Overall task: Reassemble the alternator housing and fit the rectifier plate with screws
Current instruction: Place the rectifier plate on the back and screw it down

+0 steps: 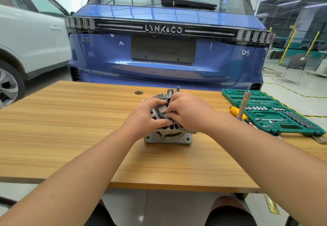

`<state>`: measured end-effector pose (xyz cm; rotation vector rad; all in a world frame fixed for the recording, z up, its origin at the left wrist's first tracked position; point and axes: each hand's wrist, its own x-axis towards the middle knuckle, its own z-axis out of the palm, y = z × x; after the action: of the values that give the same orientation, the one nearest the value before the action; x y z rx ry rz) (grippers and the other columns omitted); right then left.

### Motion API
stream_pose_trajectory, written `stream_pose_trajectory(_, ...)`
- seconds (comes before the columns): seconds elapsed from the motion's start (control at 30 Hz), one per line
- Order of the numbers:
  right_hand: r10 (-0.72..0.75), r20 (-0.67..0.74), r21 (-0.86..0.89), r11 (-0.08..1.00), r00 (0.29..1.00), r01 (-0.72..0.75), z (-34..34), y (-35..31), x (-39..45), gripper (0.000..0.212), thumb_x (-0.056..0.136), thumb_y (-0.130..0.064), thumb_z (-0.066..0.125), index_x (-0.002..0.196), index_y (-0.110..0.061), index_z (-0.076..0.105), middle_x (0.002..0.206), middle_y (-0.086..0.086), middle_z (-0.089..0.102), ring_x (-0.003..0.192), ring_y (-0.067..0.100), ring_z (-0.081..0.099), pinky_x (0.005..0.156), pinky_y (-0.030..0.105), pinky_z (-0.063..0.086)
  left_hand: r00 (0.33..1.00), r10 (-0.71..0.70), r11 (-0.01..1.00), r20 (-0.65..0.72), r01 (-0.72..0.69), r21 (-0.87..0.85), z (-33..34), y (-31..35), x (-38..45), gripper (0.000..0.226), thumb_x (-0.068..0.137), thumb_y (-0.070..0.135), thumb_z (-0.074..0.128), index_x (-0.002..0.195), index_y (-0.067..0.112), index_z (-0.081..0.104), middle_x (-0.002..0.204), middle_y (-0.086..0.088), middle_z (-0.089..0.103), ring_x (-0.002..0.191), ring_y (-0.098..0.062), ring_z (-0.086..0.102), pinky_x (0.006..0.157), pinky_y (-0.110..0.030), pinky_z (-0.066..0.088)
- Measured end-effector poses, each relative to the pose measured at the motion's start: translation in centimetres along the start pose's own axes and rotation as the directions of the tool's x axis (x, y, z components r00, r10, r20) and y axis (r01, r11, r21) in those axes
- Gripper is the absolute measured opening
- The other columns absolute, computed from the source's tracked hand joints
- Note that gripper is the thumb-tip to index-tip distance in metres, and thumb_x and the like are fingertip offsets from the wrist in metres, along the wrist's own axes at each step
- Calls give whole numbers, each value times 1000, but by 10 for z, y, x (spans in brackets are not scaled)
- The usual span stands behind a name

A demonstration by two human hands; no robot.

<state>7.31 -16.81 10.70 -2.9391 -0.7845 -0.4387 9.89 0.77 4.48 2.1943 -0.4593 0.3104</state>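
A grey metal alternator stands on the wooden table, mounting lugs toward me. On its top lies the dark rectifier plate, partly hidden by both hands. My left hand grips the alternator's left side, thumb across the front. My right hand covers the right side, its fingers curled and pinching at the plate's edge. A threaded stud sticks up behind the hands. Any screws are hidden.
An open green socket set case lies at the table's right edge, with a yellow-handled screwdriver and a steel socket driver leaning beside it. A blue car's rear stands just beyond the table, a white car to the left.
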Motion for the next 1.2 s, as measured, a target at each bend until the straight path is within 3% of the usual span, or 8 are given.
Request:
stream_pose_trajectory(0.27,35,-54,167,986,998,-25,5,6,-12,22,101,-29,58,109,-19,76,106,-5,56,100,13,49,86,41,51,1000,-9,1000,4,9,0,0,1,-1,72,72,45,88,136,41,56,158,7,36,146,-13,32,119,-41,32)
stream_pose_trajectory(0.47,32,-74,52,998,997,-29,4,3,-5,21,100,-31,55,100,-23,74,103,-7,53,97,15,47,74,38,49,1000,-20,1000,8,20,1,0,2,-2,74,73,43,89,139,39,55,160,6,35,148,-13,30,120,-41,30)
stream_pose_trajectory(0.77,1,-66,-12,1000,998,-2,2,0,-4,18,101,-29,55,98,-21,71,99,-8,49,92,15,44,71,34,45,1000,-16,1000,9,16,19,-2,4,-2,72,74,41,89,137,39,56,156,7,39,145,-14,35,118,-42,33)
stream_pose_trajectory(0.9,-75,-89,-109,992,993,65,7,-4,-7,13,101,-25,56,99,-18,66,98,-5,47,90,16,41,69,32,39,1000,7,1000,17,-8,17,-2,4,-3,70,75,40,88,137,37,57,138,21,39,142,-10,35,114,-37,34)
stream_pose_trajectory(0.97,-96,-96,-126,988,991,84,11,-3,-8,11,100,-23,57,100,-16,65,102,-2,50,91,18,43,68,32,38,1000,13,1000,13,-13,17,-2,4,-2,70,75,40,88,137,37,57,145,17,42,140,-11,38,116,-40,36)
stream_pose_trajectory(1.2,90,-11,97,991,996,-89,4,1,-1,19,99,-30,58,100,-24,75,100,-9,53,96,14,48,79,40,51,1000,-2,1000,8,2,16,-1,2,-1,72,73,43,89,137,40,55,157,7,37,144,-13,35,118,-40,33)
